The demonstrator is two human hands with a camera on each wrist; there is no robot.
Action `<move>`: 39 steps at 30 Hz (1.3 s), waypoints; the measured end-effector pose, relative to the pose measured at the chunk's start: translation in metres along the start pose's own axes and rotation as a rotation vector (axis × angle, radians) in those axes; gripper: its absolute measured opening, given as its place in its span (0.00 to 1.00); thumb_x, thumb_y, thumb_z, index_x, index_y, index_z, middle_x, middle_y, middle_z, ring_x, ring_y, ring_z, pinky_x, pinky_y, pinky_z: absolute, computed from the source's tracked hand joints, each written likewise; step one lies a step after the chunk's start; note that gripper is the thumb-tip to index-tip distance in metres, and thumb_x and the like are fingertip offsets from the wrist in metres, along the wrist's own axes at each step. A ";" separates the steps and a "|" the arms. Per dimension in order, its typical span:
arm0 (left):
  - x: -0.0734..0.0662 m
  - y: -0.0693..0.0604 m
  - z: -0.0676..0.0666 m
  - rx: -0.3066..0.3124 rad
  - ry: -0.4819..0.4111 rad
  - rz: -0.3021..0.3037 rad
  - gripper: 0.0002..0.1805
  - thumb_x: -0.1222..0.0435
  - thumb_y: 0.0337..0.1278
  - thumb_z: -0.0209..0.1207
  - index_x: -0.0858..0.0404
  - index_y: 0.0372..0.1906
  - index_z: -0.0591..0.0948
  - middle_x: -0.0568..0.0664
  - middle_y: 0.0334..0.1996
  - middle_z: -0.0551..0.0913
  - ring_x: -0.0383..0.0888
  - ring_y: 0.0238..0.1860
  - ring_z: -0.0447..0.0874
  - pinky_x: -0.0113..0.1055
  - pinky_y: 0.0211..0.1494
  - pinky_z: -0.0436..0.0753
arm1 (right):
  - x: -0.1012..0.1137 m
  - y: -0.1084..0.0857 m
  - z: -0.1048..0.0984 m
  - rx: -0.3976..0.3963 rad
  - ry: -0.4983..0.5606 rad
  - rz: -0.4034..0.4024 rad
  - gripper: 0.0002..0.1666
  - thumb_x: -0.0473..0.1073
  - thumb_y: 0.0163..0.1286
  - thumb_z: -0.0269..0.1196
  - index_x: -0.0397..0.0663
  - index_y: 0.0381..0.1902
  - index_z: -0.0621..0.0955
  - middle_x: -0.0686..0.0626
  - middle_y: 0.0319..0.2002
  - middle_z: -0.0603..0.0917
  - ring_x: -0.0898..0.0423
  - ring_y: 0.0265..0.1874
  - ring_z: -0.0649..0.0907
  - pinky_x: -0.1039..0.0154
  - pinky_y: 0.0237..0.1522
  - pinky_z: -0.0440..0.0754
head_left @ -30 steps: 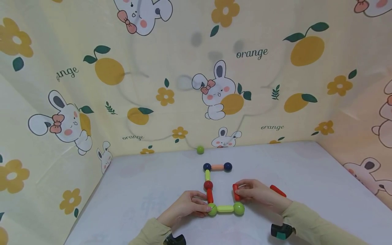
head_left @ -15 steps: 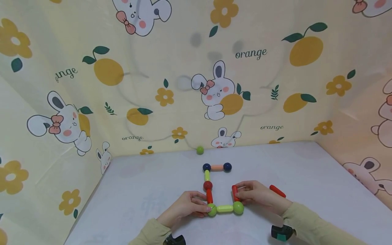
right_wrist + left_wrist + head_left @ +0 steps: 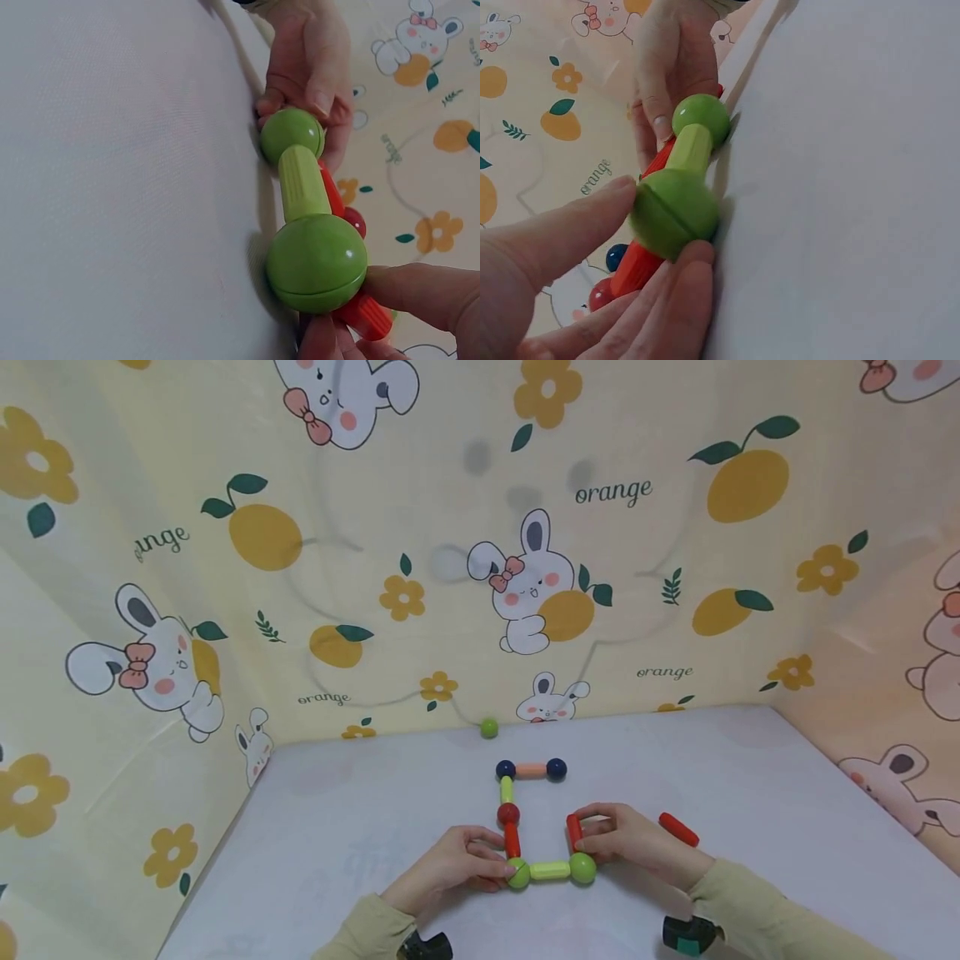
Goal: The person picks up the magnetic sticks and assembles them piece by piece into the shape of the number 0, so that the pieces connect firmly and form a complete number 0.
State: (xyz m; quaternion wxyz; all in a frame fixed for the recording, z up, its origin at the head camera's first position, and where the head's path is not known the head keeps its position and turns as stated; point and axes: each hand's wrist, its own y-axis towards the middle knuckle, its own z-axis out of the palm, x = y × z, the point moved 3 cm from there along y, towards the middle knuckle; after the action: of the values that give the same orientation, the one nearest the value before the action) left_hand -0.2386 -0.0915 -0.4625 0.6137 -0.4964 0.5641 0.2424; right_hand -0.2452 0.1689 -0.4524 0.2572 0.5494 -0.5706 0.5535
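Observation:
Ball-and-stick toy pieces form an open outline on the table. My left hand pinches the near-left green ball between thumb and fingers. A yellow-green rod links that ball to the near-right green ball. My right hand holds a red rod, whose near end meets the right green ball. From the left ball another red rod runs to a red ball, then a yellow-green rod, a dark blue ball, a peach rod and a second dark blue ball.
A loose red rod lies to the right, beyond my right hand. Near the table's back edge sits a single green ball. A printed cloth surrounds the white table at the back and sides.
My right hand has brought the red rod slightly down and left, so that its end has come against the right green ball. The left hand has stayed on its ball.

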 end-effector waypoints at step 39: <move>-0.048 0.154 -0.087 -0.470 0.054 0.428 0.34 0.71 0.47 0.70 0.65 0.62 0.72 0.56 0.61 0.73 0.53 0.62 0.70 0.44 0.65 0.70 | -0.006 -0.002 -0.002 0.031 0.024 -0.011 0.31 0.40 0.61 0.68 0.38 0.60 0.71 0.45 0.40 0.82 0.52 0.37 0.82 0.60 0.41 0.83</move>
State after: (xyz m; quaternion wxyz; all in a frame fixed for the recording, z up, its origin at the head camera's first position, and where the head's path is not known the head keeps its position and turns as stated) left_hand -0.4218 -0.0956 -0.4587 0.4019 -0.5012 0.6003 0.4763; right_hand -0.2429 0.1733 -0.4563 0.2585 0.5500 -0.5558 0.5672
